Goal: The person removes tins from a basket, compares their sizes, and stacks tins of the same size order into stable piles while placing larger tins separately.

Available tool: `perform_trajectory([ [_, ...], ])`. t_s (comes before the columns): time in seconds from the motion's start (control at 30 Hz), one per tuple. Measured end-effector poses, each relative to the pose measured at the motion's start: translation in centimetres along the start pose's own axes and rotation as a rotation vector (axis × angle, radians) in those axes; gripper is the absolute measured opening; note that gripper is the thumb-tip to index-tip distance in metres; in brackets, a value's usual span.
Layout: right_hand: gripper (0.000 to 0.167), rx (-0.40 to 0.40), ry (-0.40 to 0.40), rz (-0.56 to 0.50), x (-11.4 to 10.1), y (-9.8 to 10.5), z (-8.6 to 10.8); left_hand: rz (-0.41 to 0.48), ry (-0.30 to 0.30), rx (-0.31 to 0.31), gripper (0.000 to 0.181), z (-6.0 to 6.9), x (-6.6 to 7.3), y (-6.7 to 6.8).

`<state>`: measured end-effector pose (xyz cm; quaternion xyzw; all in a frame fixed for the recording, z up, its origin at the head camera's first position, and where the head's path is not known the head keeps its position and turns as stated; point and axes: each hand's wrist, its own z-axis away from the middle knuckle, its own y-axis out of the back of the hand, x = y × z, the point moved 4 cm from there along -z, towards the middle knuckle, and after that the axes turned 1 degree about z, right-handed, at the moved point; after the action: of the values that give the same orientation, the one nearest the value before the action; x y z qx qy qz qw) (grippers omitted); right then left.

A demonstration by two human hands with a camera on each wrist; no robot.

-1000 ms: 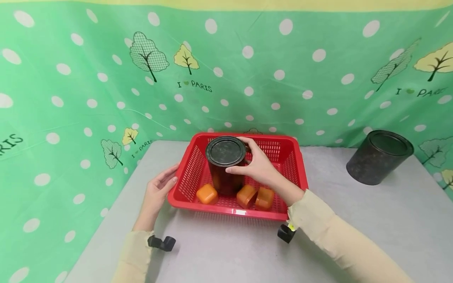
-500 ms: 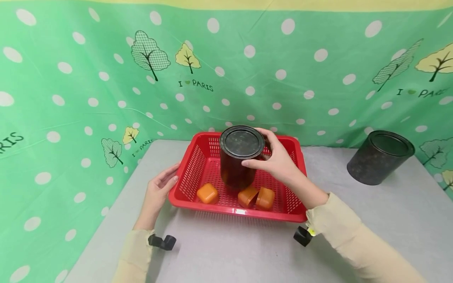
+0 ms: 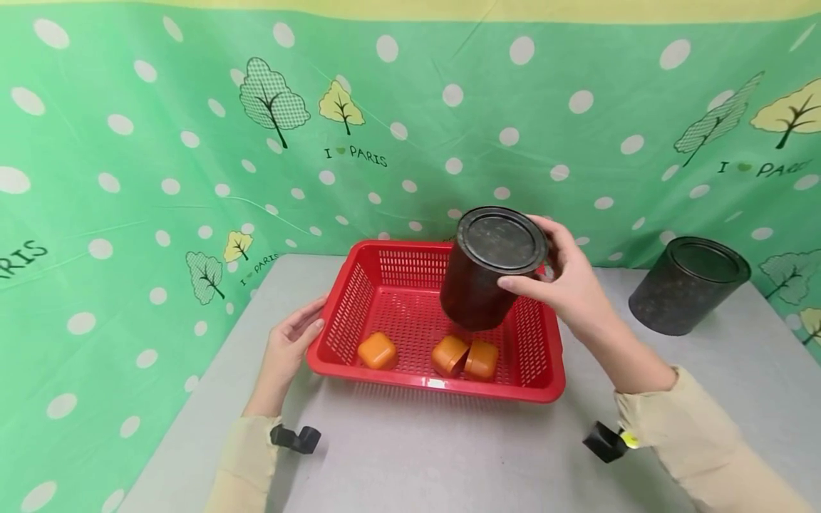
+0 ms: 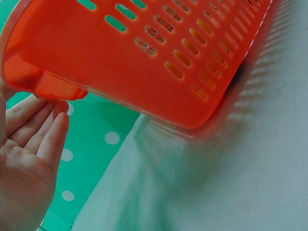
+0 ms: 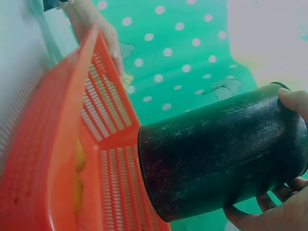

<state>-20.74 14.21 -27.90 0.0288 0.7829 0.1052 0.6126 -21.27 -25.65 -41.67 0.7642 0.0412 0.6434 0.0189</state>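
A black tin can [image 3: 481, 285] with a ringed flat end facing up is in my right hand [image 3: 574, 285]. The thumb lies on its near side and the fingers wrap its right side. The can leans a little and hangs over the right half of the red plastic basket [image 3: 391, 377]. In the right wrist view, the can's lower end [image 5: 154, 178] is beside the basket wall. My left hand [image 3: 291, 342] touches the basket's left rim with fairly straight fingers, which lie under the rim in the left wrist view. Three orange rounded blocks [image 3: 377, 350] lie in the basket's front part.
A second black can [image 3: 683, 292] stands on the grey tabletop [image 3: 449, 456] at the right, outside the basket. A green dotted cloth [image 3: 410, 142] with printed trees hangs behind and along the left side.
My right hand has lifted the can and carried it from the basket's middle to the right, tilting it slightly. The left hand has stayed at the left rim, and the orange blocks have not moved.
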Motion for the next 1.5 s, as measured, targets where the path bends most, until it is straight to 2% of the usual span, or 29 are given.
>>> perform_trajectory([
  [0.17, 0.073, 0.051, 0.039, -0.063, -0.2, 2.3, 0.8, -0.007, 0.002, 0.012, 0.048, 0.1, 0.0, 0.3],
  [0.3, 0.074, 0.09, 0.086, -0.154, -0.3, 4.2, 1.4, -0.013, 0.002, 0.024, 0.048, 0.3, 0.1, 0.5],
  [0.37, 0.075, 0.115, 0.102, -0.169, -0.2, 5.4, 1.7, -0.009, 0.0, 0.013, 0.048, 0.2, 0.1, 0.5],
  [0.57, 0.075, 0.181, 0.099, -0.226, 0.5, 9.2, 2.9, -0.005, -0.008, 0.01, 0.047, -0.1, 0.2, 0.1],
  [0.7, 0.076, 0.246, 0.107, -0.241, 1.1, 11.2, 3.8, -0.018, -0.013, 0.003, 0.046, -0.2, 0.3, -0.1],
  [0.9, 0.076, 0.317, 0.092, -0.208, 2.4, 13.9, 5.3, -0.029, -0.017, -0.008, 0.046, -0.4, 0.4, -0.3],
  [1.07, 0.077, 0.398, 0.093, -0.101, 3.5, 15.6, 6.4, -0.024, -0.017, -0.008, 0.045, -0.5, 0.4, -0.3],
  [1.3, 0.079, 0.544, 0.083, 0.209, 4.6, 17.7, 7.6, -0.015, -0.015, -0.007, 0.046, -0.5, 0.5, -0.5],
  [1.37, 0.079, 0.576, 0.086, 0.269, 4.9, 18.4, 7.9, -0.012, -0.013, -0.008, 0.046, -0.5, 0.5, -0.5],
  [1.5, 0.077, 0.603, 0.115, 0.315, 5.8, 19.8, 8.6, -0.008, -0.007, -0.007, 0.046, -0.5, 0.5, -0.6],
])
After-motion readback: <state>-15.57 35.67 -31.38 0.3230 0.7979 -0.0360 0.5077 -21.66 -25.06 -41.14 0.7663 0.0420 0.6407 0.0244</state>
